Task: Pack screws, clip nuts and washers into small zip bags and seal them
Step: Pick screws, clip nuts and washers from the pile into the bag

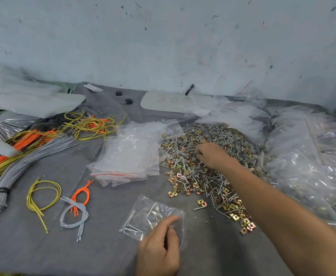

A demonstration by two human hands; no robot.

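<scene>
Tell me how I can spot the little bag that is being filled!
Start at the big pile of screws, clip nuts and washers on the grey cloth. Just left of its near end lies one clear zip bag alone, held by the left hand. Unlike the flat stack of empty bags farther back, it is crumpled and has screws inside.

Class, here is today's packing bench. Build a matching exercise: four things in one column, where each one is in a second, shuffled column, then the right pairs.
1 left hand
2 right hand
3 stack of empty zip bags
4 single yellow wire loop

A on the hardware pile
B leftmost of the four, on the grey cloth
C holding the small zip bag
D just left of the pile

Pairs: 1-C, 2-A, 3-D, 4-B
</scene>
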